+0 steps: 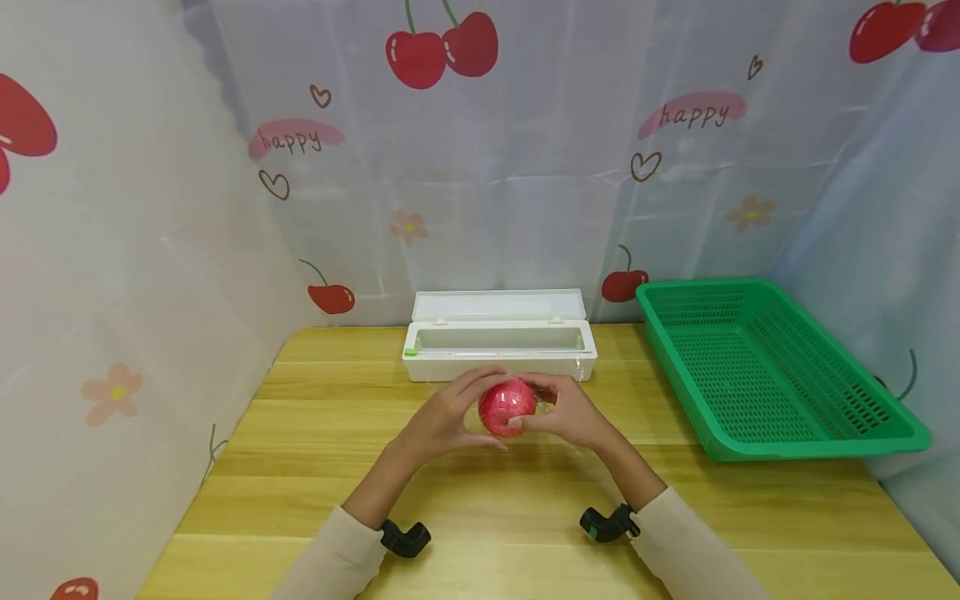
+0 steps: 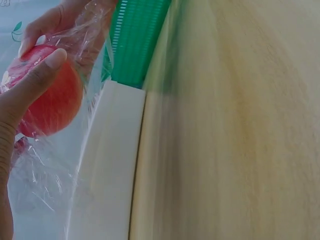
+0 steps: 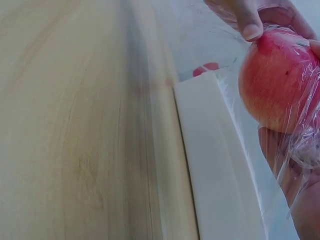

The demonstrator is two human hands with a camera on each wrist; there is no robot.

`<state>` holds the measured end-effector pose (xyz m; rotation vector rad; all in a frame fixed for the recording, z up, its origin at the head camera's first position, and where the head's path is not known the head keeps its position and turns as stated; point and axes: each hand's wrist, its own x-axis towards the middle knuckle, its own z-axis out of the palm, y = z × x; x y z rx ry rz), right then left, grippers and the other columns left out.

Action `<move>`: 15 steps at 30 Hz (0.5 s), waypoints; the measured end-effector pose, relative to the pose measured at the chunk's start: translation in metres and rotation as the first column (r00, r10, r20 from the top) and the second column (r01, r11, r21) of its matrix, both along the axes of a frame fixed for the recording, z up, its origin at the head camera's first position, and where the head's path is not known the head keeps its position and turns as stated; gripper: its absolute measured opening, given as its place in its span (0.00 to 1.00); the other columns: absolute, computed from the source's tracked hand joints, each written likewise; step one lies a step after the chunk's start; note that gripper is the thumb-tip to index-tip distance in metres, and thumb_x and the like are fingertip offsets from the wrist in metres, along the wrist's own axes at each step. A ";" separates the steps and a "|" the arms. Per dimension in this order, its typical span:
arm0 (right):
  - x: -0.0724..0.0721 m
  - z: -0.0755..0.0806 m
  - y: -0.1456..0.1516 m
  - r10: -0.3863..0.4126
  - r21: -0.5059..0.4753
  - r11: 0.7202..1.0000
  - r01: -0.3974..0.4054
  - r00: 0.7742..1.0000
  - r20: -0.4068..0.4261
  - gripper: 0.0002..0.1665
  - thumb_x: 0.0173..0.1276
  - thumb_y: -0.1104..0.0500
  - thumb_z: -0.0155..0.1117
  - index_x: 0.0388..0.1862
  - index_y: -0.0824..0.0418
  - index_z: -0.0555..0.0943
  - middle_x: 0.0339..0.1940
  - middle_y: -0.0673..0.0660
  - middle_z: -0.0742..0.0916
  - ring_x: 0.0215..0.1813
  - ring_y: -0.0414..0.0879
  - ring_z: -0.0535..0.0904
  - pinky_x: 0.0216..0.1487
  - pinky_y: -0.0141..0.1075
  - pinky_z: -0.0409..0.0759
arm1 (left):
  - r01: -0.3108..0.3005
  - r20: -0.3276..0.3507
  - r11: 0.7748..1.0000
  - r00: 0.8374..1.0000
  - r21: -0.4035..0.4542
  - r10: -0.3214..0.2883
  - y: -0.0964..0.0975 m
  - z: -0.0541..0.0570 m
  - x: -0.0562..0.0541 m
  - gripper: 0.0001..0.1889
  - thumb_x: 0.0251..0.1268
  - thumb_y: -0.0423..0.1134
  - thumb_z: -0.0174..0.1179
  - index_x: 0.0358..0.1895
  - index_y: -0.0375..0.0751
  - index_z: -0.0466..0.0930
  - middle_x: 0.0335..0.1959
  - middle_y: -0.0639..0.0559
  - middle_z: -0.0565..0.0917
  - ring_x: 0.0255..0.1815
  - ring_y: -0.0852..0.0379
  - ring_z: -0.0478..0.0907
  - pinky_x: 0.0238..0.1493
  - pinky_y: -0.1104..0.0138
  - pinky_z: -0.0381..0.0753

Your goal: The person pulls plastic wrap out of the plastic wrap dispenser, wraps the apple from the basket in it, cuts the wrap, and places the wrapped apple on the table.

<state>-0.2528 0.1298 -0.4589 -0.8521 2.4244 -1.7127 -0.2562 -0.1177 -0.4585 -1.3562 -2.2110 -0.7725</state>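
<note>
A red apple is held up between both hands, in front of a white box. Clear cling film lies over the apple and hangs off it in loose, crinkled folds. My left hand grips the apple from the left, its thumb pressed on the filmed skin in the left wrist view. From the other side my right hand holds the apple, with the thumb at its front and the fingers curled behind. Bunched film gathers by the right palm in the right wrist view.
The white cling film dispenser stands at the table's back edge, its lid raised and a green slider at its left end. To the right sits a green plastic basket with perforated sides. Printed curtains surround the wooden table.
</note>
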 end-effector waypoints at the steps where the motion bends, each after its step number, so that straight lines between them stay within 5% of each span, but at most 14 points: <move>1: 0.000 0.000 0.000 0.002 -0.003 1.000 -0.002 1.000 0.004 0.35 0.56 0.54 0.81 0.63 0.61 0.82 0.55 0.54 0.88 0.53 0.49 0.83 0.54 0.40 0.84 | -0.001 0.002 1.000 1.000 0.003 0.001 0.000 -0.001 0.000 0.55 0.31 0.46 0.88 0.71 0.40 0.69 0.69 0.46 0.73 0.69 0.50 0.72 0.66 0.61 0.76; 15: -0.002 0.001 0.002 0.056 -0.060 0.997 -0.052 0.996 0.067 0.30 0.60 0.54 0.79 0.60 0.61 0.83 0.53 0.55 0.88 0.52 0.52 0.83 0.51 0.40 0.85 | 0.012 0.018 1.000 1.000 0.018 -0.013 0.000 -0.006 -0.002 0.50 0.39 0.46 0.86 0.71 0.44 0.70 0.68 0.48 0.73 0.67 0.51 0.73 0.65 0.63 0.77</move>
